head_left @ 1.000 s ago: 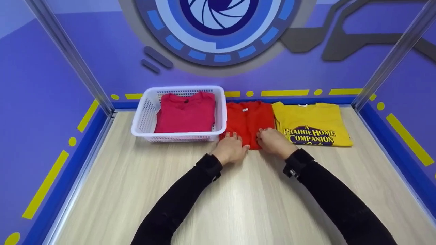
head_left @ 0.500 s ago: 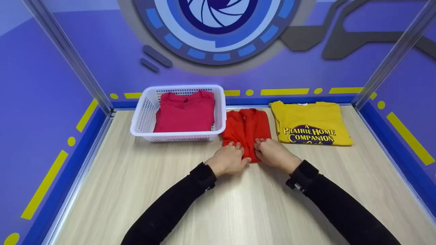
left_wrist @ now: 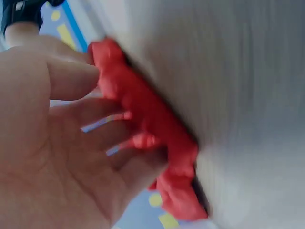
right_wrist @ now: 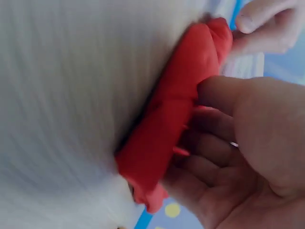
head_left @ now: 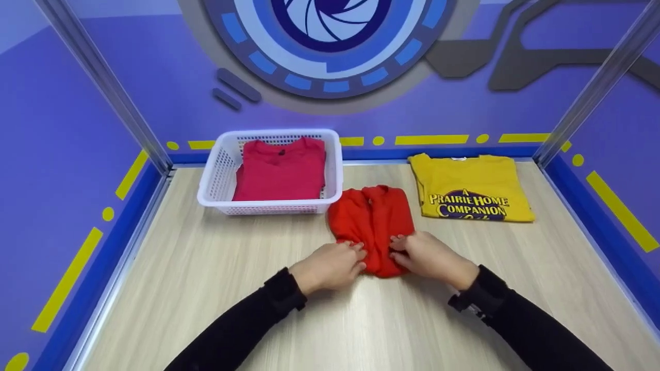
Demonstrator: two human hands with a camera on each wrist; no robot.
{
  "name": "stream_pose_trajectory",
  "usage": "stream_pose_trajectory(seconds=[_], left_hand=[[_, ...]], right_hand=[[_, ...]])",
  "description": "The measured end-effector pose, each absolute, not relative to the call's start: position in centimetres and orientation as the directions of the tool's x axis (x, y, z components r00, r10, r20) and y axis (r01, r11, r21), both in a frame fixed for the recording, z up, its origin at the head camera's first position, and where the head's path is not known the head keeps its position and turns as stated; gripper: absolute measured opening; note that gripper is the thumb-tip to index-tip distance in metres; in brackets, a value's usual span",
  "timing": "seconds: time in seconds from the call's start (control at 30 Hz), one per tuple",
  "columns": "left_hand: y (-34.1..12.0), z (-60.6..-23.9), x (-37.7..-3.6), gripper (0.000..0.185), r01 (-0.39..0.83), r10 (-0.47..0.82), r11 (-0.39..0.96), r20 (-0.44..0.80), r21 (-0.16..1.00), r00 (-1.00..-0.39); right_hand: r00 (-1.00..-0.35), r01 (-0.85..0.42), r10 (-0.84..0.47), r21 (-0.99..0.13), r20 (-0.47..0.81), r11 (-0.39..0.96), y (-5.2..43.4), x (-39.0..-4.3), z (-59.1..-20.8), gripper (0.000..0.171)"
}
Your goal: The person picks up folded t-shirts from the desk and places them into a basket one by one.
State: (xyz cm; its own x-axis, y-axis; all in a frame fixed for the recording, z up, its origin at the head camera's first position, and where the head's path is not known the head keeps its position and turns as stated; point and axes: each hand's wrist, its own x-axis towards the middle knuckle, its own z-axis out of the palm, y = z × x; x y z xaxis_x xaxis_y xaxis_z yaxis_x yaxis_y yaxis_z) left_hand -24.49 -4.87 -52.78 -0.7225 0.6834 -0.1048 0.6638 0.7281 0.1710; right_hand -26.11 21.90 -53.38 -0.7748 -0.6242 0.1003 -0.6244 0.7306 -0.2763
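Grip loose, unclosed: left hand [head_left: 330, 265], right hand [head_left: 437, 259] press red garment [head_left: 379, 221], now farther from wall [head_left: 402, 116]

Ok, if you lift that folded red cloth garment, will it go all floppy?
Probably: the folded red cloth garment looks soft, with creases between the left hand and right hand. It likely won't roll, as it lies broad and low on the pale wood-grain table. Its folds might slip open, as no fastening shows.
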Motion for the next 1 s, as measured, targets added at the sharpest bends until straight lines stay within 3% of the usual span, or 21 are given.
stream_pose_trajectory(seconds=[0.1,0.17,0.23,0.33,0.53,0.83,1.0], left_hand=[[-5.3,-52.3,-25.5,0.025,0.645,0.652,0.747,0.016,0.162,-0.758],[-5.3,-52.1,-26.3,0.019,0.622,0.619,0.775,0.065,0.111,-0.783],[-5.1,-52.2,-27.2,0.022,0.587,0.584,0.807,0.065,0.067,-0.809],[-4.7,-52.7,-28.5,0.041,0.551,0.552,0.834,-0.011,0.033,-0.834],[-4.4,-53.6,-29.6,0.058,0.566,0.568,0.822,-0.165,0.061,-0.806],[-4.4,-53.1,-27.4,0.059,0.625,0.622,0.78,-0.156,0.039,-0.767],[-5.4,-53.4,-25.5,0.056,0.644,0.639,0.765,-0.117,-0.008,-0.76]], right_hand=[[-0.814,-0.575,-0.557,-0.367,0.167,0.731,22.5,-27.1,-52.9,0.019],[-0.831,-0.556,-0.515,-0.362,0.21,0.748,22.7,-28.1,-52.8,0.021],[-0.846,-0.533,-0.487,-0.312,0.216,0.787,22.6,-29.2,-53.1,0.025],[-0.874,-0.486,-0.466,-0.231,0.138,0.843,22.4,-30.5,-53.8,0.032],[-0.851,-0.523,-0.521,-0.168,0.061,0.836,22.2,-31.0,-54.6,0.028],[-0.811,-0.581,-0.584,-0.176,0.041,0.795,22.2,-29.2,-54.0,0.038],[-0.807,-0.582,-0.587,-0.245,0.057,0.776,22.8,-27.7,-54.3,0.038]])
